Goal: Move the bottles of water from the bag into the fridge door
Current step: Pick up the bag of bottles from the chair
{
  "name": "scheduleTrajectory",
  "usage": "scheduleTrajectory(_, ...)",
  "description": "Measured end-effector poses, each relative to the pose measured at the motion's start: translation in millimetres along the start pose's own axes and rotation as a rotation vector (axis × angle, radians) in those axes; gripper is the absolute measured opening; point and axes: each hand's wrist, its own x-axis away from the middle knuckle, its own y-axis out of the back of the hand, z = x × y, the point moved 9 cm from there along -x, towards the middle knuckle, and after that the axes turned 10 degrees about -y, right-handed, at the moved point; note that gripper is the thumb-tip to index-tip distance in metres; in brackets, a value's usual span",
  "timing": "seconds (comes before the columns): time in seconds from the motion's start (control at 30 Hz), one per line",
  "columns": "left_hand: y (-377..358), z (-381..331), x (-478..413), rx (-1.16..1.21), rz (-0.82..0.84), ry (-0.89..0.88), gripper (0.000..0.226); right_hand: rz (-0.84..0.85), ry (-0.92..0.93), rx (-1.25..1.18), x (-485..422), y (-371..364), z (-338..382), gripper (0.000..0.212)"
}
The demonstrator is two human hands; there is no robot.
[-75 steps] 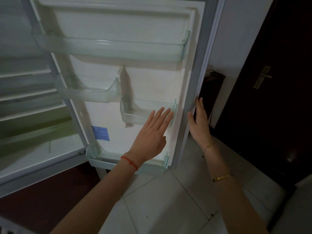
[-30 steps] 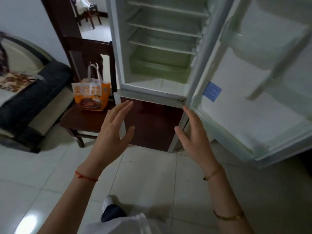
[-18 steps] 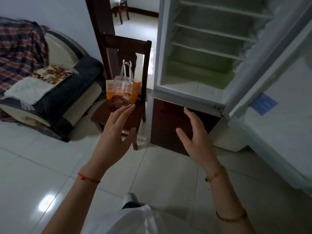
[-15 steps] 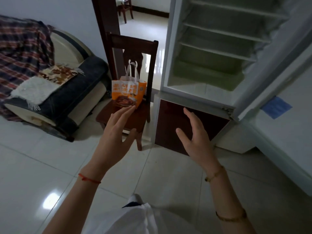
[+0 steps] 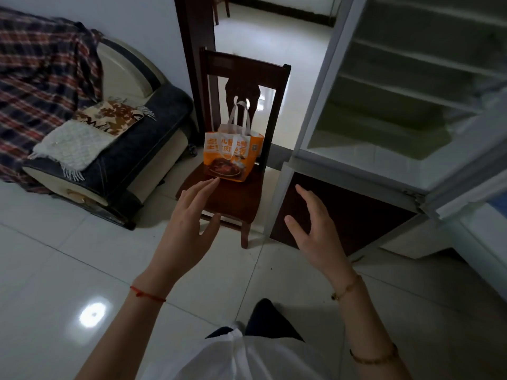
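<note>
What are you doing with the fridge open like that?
A person is reaching both empty hands, the left hand and right hand, toward an orange bag that stands on a wooden chair beside the open fridge. Neither hand touches the bag yet. The fridge shelves look bare, and no water bottles are visible from here.

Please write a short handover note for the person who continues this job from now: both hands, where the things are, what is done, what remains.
Left hand: open, empty, reaching toward the bag.
Right hand: open, empty, raised beside it.
Orange printed tote bag with pale handles: upright on the seat of the dark wooden chair, left of the open white fridge. No water bottles are visible; the bag's contents are hidden.
Done: fridge is open.
Left: take out each bottle and put it in the door, which lies mostly out of view on the right.
</note>
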Motion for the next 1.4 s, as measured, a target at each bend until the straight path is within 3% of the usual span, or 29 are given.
scheduleTrajectory(0.5, -18, 123, -94, 0.011, 0.002, 0.124, 0.059, 0.118, 0.017, 0.028, -165, -60, 26, 0.059)
scheduleTrajectory(0.77, -43, 197, -182, 0.108, 0.036, 0.274, 0.055, 0.130, -0.011, 0.098, -289, -78, 42, 0.054)
scheduleTrajectory(1.1, -103, 297, -274, 0.244, 0.149, 0.534, 0.048, 0.154, -0.069, 0.111, -443, -104, 53, 0.046)
scheduleTrajectory(1.4, -182, 406, -309, 0.486, 0.235, 1.033, 0.057, 0.181, -0.198, 0.224, -583, -141, 52, 0.053)
